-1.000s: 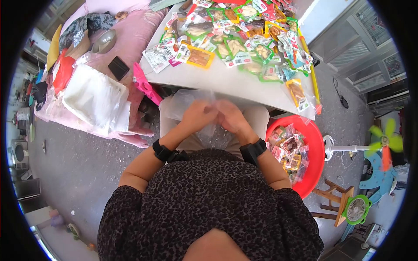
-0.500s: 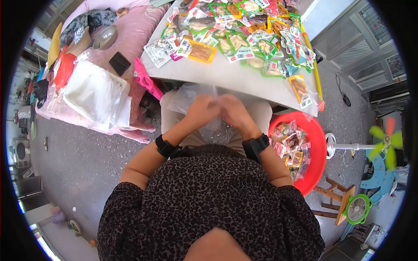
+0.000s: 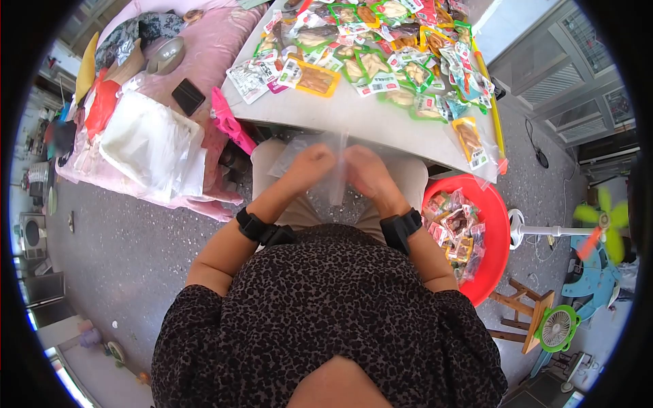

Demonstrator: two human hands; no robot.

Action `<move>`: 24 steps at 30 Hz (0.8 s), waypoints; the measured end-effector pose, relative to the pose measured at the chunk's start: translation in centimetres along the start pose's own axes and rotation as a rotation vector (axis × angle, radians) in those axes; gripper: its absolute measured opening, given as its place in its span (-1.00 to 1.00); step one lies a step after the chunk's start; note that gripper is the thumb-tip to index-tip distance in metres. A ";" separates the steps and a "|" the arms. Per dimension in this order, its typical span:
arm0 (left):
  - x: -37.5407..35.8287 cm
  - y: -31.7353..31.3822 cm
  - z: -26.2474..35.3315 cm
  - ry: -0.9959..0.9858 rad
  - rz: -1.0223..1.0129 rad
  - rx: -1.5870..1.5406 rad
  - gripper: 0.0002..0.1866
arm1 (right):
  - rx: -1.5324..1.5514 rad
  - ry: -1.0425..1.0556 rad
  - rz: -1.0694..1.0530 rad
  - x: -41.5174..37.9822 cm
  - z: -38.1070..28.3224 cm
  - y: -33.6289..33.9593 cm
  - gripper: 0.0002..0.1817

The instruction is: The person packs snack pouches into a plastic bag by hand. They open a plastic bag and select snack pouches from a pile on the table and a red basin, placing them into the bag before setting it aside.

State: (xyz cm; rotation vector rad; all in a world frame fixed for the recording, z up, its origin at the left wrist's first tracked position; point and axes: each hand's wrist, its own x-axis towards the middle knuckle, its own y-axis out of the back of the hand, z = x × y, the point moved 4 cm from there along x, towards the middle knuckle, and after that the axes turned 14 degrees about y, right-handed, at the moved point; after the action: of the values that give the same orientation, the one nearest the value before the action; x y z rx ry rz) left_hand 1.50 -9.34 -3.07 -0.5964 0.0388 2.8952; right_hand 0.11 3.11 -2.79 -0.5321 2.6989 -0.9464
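Note:
Over my lap, just in front of the table edge, a clear plastic bag hangs upright between my two hands. My left hand is closed with curled fingers at the bag's left side. On the other side, my right hand pinches the bag, its fingertips partly hidden behind the film. More clear plastic lies across my left thigh. Beyond my hands, many vacuum-packed food packets are heaped on the white table. One yellow-edged packet sits apart near the table's right corner.
A red tub holding packets stands on the floor at my right. To the left, a pink-covered surface carries a white plastic-lined tray and a dark flat object. A standing fan and a wooden stool are farther right.
My hands have moved slightly apart from nearly touching. The clear bag now stands out as a narrow upright strip between them. The packets and tub stay put.

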 end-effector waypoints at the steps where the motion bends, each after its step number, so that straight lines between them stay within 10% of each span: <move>1: -0.2 -0.1 0.4 -0.044 0.043 0.119 -0.93 | -0.047 0.010 0.004 0.1 0.1 0.2 -0.86; 6: -0.8 -0.7 1.5 -0.165 0.228 0.463 -0.79 | -0.242 0.062 0.006 0.3 0.0 0.1 -0.85; 24: -0.8 -0.5 0.8 -0.108 0.205 0.256 -0.88 | -0.403 0.024 -0.079 0.2 -0.1 0.6 -0.89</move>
State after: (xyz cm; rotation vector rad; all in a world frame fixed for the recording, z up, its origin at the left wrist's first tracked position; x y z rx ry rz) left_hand 2.02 -8.95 -1.95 -0.4117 0.4738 3.0419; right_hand -0.21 3.51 -3.12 -0.7093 2.9198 -0.4210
